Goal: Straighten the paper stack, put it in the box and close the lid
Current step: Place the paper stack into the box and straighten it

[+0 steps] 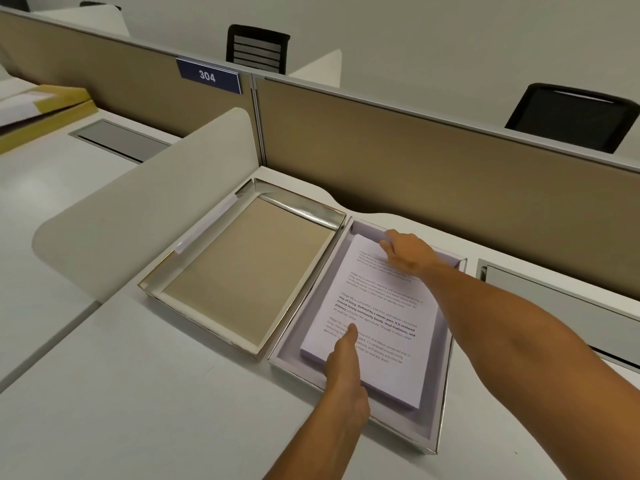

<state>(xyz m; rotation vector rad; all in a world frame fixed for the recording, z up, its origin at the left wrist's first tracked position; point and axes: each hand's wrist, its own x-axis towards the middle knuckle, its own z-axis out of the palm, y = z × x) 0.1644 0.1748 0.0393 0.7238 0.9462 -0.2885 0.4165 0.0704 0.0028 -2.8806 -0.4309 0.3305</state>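
Two hands: both bare, reaching from the 5 o'clock corner onto a paper stack (374,317).
Paper stack: white printed sheets lying inside the box (437,410), a little right of centre, edges roughly squared, a gap showing between the stack and the box walls all round.
Box: shallow, pale lilac inside, open, resting on the white table (138,393).
Lid: the lid (242,271) lies upturned at 9 o'clock from the box, just beside it, tan inside with shiny silvery walls.
Left hand: the left hand (346,368) rests flat on the near left part of the top sheet, fingers (350,332) pressed together and pointing toward 12 o'clock.
Right hand: the right hand (407,251) sits at the far end of the stack, fingers curled over the stack's top edge; I cannot tell whether they pinch the sheets.
Surroundings: a tan partition (450,174) runs along 12 o'clock with a blue sign (209,76) reading 304; two black chairs (258,48) stand behind it.
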